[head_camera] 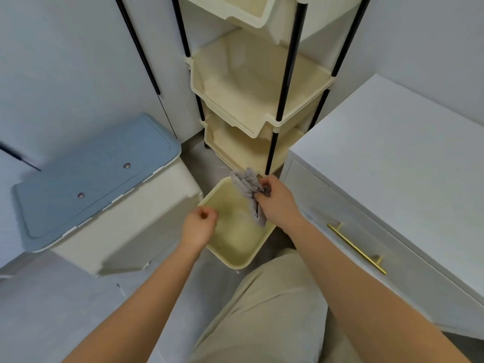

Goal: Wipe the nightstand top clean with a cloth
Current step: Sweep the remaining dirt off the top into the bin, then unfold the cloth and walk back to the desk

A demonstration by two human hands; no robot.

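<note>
I see the cloth (pixel 248 191), a grey, ribbed piece of fabric, bunched and crumpled rather than spread flat. It hangs lengthwise over the open cream bin, its upper end puffed out and its lower end trailing down in a narrow twist. To the right I see the nightstand (pixel 392 158), white, with a flat, smooth top that looks bare and matte. Its front shows a drawer with a slim brass bar handle set at a slant in my view. The cloth is well apart from the top.
</note>
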